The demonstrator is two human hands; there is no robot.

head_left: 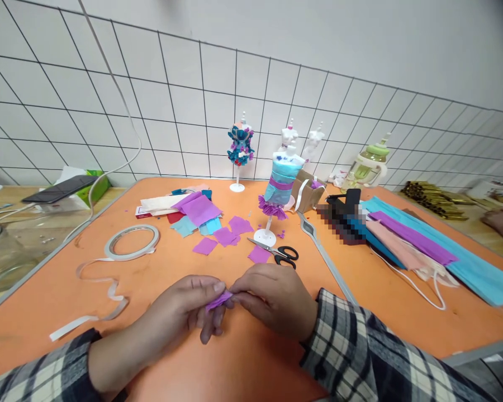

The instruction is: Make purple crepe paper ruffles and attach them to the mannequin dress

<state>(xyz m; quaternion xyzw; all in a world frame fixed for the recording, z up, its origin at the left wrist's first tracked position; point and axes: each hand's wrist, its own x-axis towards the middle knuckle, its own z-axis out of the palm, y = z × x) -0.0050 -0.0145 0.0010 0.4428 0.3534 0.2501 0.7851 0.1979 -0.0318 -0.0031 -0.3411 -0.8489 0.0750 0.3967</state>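
Note:
My left hand pinches a small folded piece of purple crepe paper between thumb and fingers. At the paper's right end, the fingertips of my right hand are closed on it too. Just beyond my hands lie black-handled scissors, with a purple paper square under the blades. More purple squares are scattered to the left. Behind the scissors stands a small white dress form wrapped in blue paper, with a purple waistband and a ruffled purple hem.
A tape roll with a long loose strip lies at left. Stacked coloured paper sits further back. Another decorated form stands near the wire grid. At right are long crepe paper strips, a phone stand and a green-lidded bottle.

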